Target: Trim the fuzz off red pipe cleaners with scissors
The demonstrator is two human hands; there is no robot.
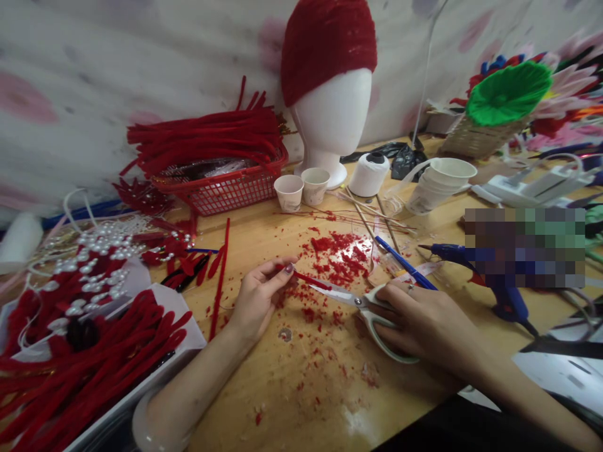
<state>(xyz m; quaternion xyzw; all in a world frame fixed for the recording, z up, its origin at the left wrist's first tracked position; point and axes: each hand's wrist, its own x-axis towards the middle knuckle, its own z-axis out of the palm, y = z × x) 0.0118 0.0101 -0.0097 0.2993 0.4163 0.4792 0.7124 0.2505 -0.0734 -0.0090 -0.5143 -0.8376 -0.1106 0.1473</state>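
Note:
Between the fingertips of my left hand (264,290) is one end of a short red pipe cleaner (311,278), which points right toward the scissors. My right hand (419,317) is wrapped through the handles of a pair of scissors (377,314) with pale grips. The blades reach left, close under the free end of the pipe cleaner; whether they touch it I cannot tell. Red fuzz clippings (342,254) are strewn over the wooden table (292,402) around and beyond both hands. A longer red pipe cleaner (220,276) lies left of my left hand.
A red basket (221,188) of red stems stands behind, beside a white mannequin head (332,113), paper cups (289,192) and a thread spool (370,176). At right lie a blue pen (405,262) and a blue glue gun (506,298). A white box (193,326) of red stems sits left.

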